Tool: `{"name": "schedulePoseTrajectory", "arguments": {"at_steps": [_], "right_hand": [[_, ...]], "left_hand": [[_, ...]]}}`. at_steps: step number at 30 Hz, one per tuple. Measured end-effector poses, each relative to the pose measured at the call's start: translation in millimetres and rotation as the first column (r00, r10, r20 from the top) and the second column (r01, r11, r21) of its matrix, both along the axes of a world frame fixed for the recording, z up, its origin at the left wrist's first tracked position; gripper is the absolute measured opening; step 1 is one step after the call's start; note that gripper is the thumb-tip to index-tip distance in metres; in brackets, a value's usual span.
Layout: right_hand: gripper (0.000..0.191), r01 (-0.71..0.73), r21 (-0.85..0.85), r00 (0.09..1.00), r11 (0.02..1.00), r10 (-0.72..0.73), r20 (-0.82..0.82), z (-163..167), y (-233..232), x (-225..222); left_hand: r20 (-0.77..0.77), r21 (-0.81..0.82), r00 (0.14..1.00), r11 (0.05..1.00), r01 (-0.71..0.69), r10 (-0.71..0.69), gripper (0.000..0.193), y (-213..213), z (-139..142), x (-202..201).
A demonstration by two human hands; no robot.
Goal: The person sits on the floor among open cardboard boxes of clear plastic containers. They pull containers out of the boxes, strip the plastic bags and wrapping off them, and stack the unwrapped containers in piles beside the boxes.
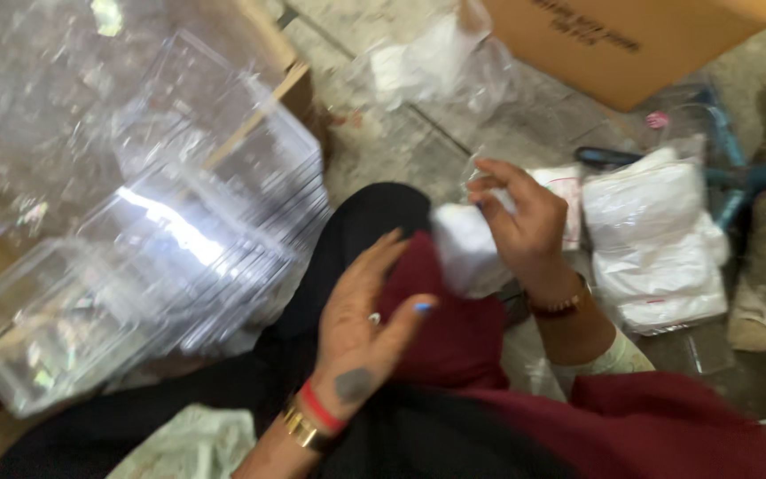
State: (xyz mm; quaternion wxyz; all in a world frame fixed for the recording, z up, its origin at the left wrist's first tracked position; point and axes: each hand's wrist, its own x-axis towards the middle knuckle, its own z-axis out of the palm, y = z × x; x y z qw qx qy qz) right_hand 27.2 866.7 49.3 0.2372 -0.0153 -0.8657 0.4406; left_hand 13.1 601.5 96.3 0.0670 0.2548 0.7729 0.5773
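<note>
A small white bundle was held over a lap, with clear boxes and white packs all around.

A pile of clear plastic boxes (179, 231) was stacked on the left, and it was blurred. A brown cardboard box (631, 40) was seen at the top right, with dark print on its side. A crumpled clear bag (436, 62) lay on the stone floor (383, 151) beside it. White packs in clear wrap (653, 239) were piled on the right, just beside the right hand (525, 226). The small white bundle (463, 248) was gripped by the right hand, with the fingers curled around it. The left hand (365, 328) was spread open, and the dark red cloth (454, 328) on the lap was touched by it.
</note>
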Motion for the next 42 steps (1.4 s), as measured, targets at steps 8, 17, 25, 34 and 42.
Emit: {"name": "schedulePoseTrajectory", "arguments": {"at_steps": [8,17,25,34,42], "right_hand": [[0.066,-0.399,-0.671,0.877,0.625,0.475,-0.078,73.7,-84.6,-7.4],[0.012,-0.251,-0.547,0.919,0.799,0.374,0.125,39.3,-100.5,-9.4],[0.009,-0.367,-0.619,0.833,0.694,0.541,0.113,31.2,-109.9,-19.0],[0.028,-0.332,-0.907,0.681,0.261,0.732,-0.039,16.5,-128.1,-1.9],[0.028,-0.063,-0.998,0.300,-0.009,0.954,-0.028,16.1,-151.8,5.8]], "left_hand": [[0.422,0.099,0.906,0.991,-0.092,0.041,0.014,-4.7,21.5,-16.1],[0.113,0.055,0.975,0.979,-0.199,0.192,0.013,-34.5,2.2,-17.4],[0.214,0.036,0.948,0.968,-0.248,0.235,0.013,-66.1,8.1,-16.4],[0.238,-0.024,0.952,0.980,-0.195,0.195,0.019,-103.7,6.7,1.4],[0.374,0.927,0.787,0.193,-0.320,-0.490,0.018,-161.1,-3.5,47.3]]}}
